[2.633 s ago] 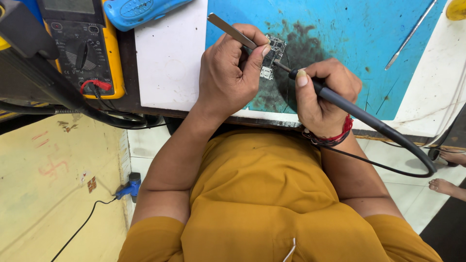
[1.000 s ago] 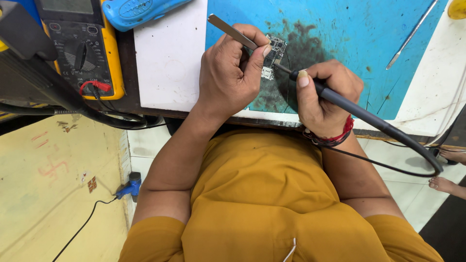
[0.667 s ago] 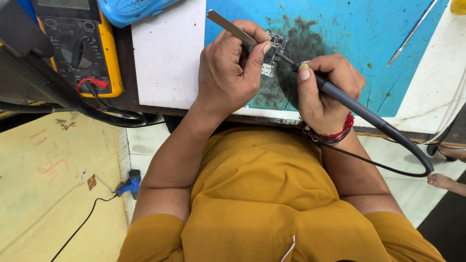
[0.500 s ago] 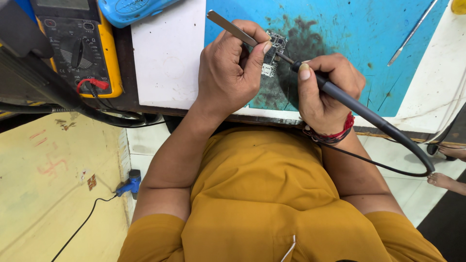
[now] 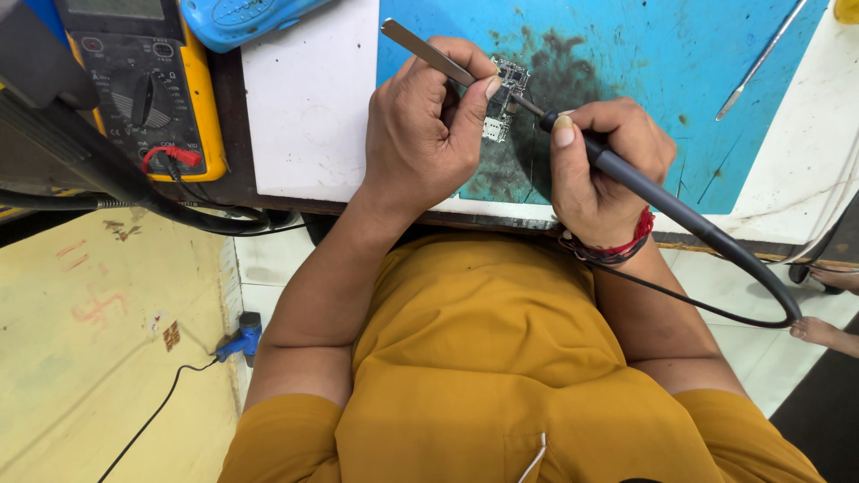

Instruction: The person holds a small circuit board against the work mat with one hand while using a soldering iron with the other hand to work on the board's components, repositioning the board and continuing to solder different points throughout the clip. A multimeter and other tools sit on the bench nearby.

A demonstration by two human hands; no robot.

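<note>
meanwhile, at a stained blue mat [image 5: 626,54], the left hand [image 5: 429,125] pinched metal tweezers [image 5: 425,49] between thumb and curled fingers, its tips hidden at a small circuit board [image 5: 501,98]. the right hand [image 5: 599,161] gripped a black soldering iron [image 5: 644,183], fingers wrapped tight, tip touching the board. a yellow multimeter [image 5: 143,89], a white board [image 5: 309,98] and a blue case [image 5: 237,13] lay to the left.
</note>
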